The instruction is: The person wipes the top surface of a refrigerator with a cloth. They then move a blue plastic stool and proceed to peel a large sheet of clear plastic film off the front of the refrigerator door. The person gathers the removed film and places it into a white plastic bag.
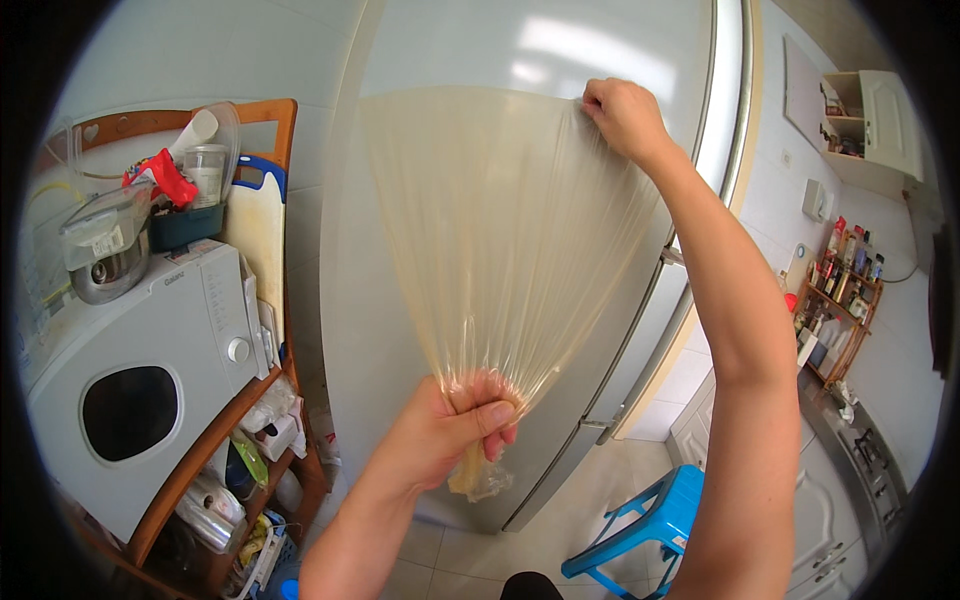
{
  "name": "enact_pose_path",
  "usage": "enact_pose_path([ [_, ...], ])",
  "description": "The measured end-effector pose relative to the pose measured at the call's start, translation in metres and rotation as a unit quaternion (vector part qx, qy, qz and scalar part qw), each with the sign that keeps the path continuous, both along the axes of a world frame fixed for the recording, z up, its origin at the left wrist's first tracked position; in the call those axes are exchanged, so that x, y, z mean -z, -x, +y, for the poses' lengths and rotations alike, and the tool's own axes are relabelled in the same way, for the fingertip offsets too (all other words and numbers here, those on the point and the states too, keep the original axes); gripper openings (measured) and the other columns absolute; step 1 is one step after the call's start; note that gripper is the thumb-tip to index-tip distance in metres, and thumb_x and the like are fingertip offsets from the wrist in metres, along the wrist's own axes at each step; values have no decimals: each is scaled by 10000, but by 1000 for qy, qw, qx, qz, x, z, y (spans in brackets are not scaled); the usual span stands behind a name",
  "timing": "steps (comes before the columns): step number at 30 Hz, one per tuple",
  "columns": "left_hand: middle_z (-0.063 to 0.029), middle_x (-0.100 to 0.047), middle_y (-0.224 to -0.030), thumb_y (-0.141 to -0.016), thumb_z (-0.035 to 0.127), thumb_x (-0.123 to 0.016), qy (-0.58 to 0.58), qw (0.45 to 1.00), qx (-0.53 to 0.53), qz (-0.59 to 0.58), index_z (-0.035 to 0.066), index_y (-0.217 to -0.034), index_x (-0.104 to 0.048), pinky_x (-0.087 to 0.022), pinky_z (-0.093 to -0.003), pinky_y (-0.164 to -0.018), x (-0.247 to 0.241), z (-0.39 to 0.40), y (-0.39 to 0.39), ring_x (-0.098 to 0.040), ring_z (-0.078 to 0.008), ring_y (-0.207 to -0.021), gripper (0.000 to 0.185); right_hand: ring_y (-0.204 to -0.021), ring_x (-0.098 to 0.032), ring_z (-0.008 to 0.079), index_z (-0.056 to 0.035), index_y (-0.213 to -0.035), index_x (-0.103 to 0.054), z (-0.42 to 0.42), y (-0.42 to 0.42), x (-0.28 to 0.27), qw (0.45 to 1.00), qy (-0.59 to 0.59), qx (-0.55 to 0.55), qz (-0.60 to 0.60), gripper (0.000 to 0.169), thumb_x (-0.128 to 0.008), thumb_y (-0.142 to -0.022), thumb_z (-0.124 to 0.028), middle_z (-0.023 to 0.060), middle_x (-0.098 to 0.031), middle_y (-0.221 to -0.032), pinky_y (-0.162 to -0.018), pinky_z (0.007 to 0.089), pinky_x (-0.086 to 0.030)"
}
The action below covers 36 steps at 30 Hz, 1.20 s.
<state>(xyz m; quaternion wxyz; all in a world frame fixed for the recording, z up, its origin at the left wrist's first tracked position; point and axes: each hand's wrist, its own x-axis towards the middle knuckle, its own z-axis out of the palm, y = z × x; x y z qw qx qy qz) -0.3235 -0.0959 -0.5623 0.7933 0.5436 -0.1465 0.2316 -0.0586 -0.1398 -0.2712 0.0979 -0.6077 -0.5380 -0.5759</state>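
A sheet of clear, yellowish plastic film (495, 202) fans out in front of the side of a refrigerator (465, 45). Low in the middle, my left hand (472, 420) is closed around the gathered end, and a crumpled tail of film pokes out below the fist. Up at the right, my right hand (622, 112) pinches the film's top corner. Pleats run from the left fist up to the wide top edge. Whether the film touches the refrigerator's side, I cannot tell.
To the left, a microwave oven (180, 330) sits on a wooden rack (217, 450), with a plastic container (109, 247) and cutting board (255, 225) nearby. A blue stool (645, 517) stands at lower right. Farther right are a bottle rack (840, 292) and a stove (862, 457).
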Motion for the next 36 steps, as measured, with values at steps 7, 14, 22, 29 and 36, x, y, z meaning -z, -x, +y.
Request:
enact_pose_path([
  [7, -52, -621, -733, -865, 102, -636, -12, 999, -20, 34, 15, -881, -624, -447, -221, -538, 12, 4, -12, -560, -93, -593, 89, -673, -538, 263, -53, -732, -591, -9, -9, 26, 996, -11, -71, -48, 68, -571, -791, -26, 77, -570, -693, -590, 374, -433],
  [14, -23, -596, -709, -900, 93, -576, -7, 998, -49, 40, 23, -901, -630, -397, -207, -513, 35, 12, -35, -492, -61, -560, 88, -733, -538, 260, -41, -697, -555, -5, -5, 32, 981, -32, -109, -160, 99, -576, -734, 48, 65, -571, -699, -668, 364, -432],
  [22, -41, -583, -747, -879, 116, -622, 59, 996, -49, 42, 24, -896, -594, -360, -217, -500, 49, 14, -52, -484, -93, -589, 97, -728, -519, 307, -5, -709, -470, 9, -20, 46, 962, -68, -240, -116, 121, -547, -682, 83, 102, -538, -701, -674, 412, -450],
  [29, -38, -563, -714, -869, 107, -629, 36, 995, -82, 48, 20, -889, -592, -328, -217, -472, 48, 13, -41, -452, -84, -557, 97, -706, -513, 304, -11, -714, -442, -1, -11, 57, 973, -29, -193, -126, 121, -500, -676, 87, 120, -514, -682, -661, 398, -451],
  [36, -25, -546, -691, -880, 76, -593, 54, 994, -78, 46, 11, -896, -598, -314, -209, -478, 54, 16, -30, -397, -66, -534, 67, -857, -625, 321, 14, -927, -600, -7, -11, 67, 983, -19, -143, -117, 169, -526, -786, 69, 142, -664, -934, -741, 374, -523],
])
